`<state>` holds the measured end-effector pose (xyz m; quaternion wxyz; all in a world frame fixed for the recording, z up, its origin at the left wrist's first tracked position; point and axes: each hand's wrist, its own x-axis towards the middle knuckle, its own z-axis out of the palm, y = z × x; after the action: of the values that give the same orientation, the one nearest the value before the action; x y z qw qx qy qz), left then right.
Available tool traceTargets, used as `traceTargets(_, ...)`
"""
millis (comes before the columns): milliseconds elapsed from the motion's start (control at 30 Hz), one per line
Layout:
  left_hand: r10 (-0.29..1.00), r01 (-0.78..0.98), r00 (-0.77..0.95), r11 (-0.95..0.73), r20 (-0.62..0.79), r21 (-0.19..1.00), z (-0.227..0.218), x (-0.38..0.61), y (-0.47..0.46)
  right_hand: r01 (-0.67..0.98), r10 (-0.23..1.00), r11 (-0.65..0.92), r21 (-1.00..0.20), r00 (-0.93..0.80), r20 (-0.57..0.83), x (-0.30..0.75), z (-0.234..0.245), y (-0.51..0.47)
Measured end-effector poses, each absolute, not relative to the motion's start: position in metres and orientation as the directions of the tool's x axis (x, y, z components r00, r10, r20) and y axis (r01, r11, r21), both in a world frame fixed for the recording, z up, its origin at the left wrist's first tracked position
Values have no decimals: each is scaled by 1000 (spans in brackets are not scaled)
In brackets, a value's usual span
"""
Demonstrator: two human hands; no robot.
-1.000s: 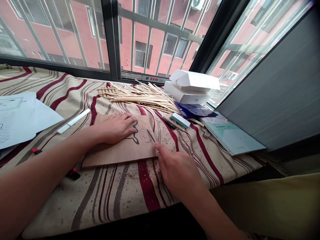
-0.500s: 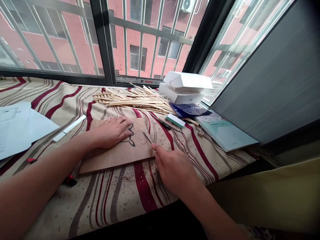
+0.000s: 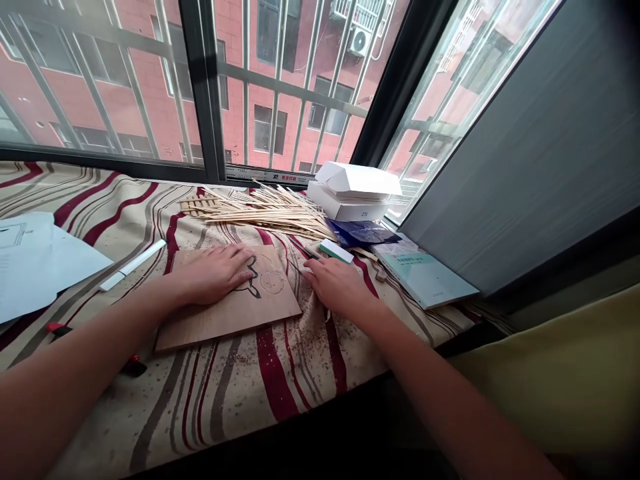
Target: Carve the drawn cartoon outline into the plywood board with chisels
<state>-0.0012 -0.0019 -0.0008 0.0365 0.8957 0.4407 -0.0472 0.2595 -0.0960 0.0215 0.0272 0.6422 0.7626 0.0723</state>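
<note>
My left hand [image 3: 215, 273] lies flat on a thin wooden board [image 3: 225, 327], its fingertips touching a black-outlined drawing [image 3: 267, 280]. My right hand [image 3: 337, 283] rests palm down on the striped cloth [image 3: 225, 393], just right of the board. Its fingertips reach towards a slim dark-handled tool [image 3: 311, 253] lying on the cloth. The fingers hide whatever may lie under them, and no tool shows clearly in that hand. A green and white sanding block [image 3: 335, 251] lies a little beyond the tool.
A heap of thin wooden sticks [image 3: 260, 213] lies at the back, next to stacked white ZTE boxes [image 3: 350, 193] and a blue packet [image 3: 363, 233]. A book [image 3: 420, 277] lies right, papers [image 3: 35, 260] left. Wood shavings speckle the cloth. Window bars stand behind.
My right hand has moved from the board's right edge up and rightward onto the cloth. The thin tool by its fingers no longer shows over the board. My left hand stays put.
</note>
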Motion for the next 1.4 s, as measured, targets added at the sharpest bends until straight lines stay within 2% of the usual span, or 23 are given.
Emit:
traceTargets(267,778,786,617,-617,-117,41,0,-2,-3,972,992,89,216,-106,66,272,19,-56)
traceTargets(467,791,801,595,-597,-144,33,2,1,-7,974,996,65,218,-78,52,273,13,-47)
traceTargets(633,790,801,597,-597,-139,45,3,1,-9,980,998,7,201,-20,67,268,30,-66)
traceTargets(700,790,800,599,-598,-131,51,3,1,-9,987,997,-9,159,-3,80,264,34,-87)
traceTargets(800,788,796,605,-603,-113,52,1,0,-9,985,984,147,-91,-136,118,254,28,-123)
traceTargets(867,786,793,609,-608,-108,49,1,-1,-10,975,976,190,-117,-175,130,247,17,-144)
traceTargets(1033,778,783,621,-619,-96,56,2,0,-12,950,933,309,-56,-291,214,241,-5,-167)
traceTargets(1167,773,778,628,-627,-89,41,1,0,-12,958,942,286,27,-286,174,240,-9,-169)
traceTargets(1400,772,776,630,-630,-84,25,-3,-1,-9,951,939,298,80,-308,154,235,-10,-171)
